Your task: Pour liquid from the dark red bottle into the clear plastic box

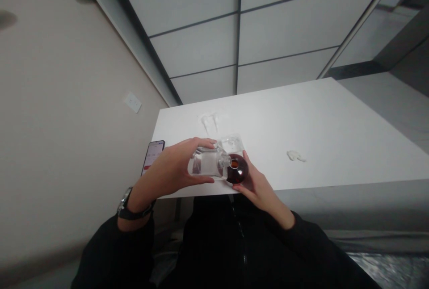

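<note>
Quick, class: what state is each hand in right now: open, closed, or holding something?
Left hand: closed around a clear, square-sided bottle, tipped sideways.
Right hand: holding a glossy, dark amber, rounded bottle.

The bare left hand [174, 164] holds a wide grip, fingers and thumb stretched along opposite sides. Close by, the bare right hand [257, 185] curves inward in a cupped grip. Both forearms angle inward from long black fabric sleeves [321, 246].
</note>
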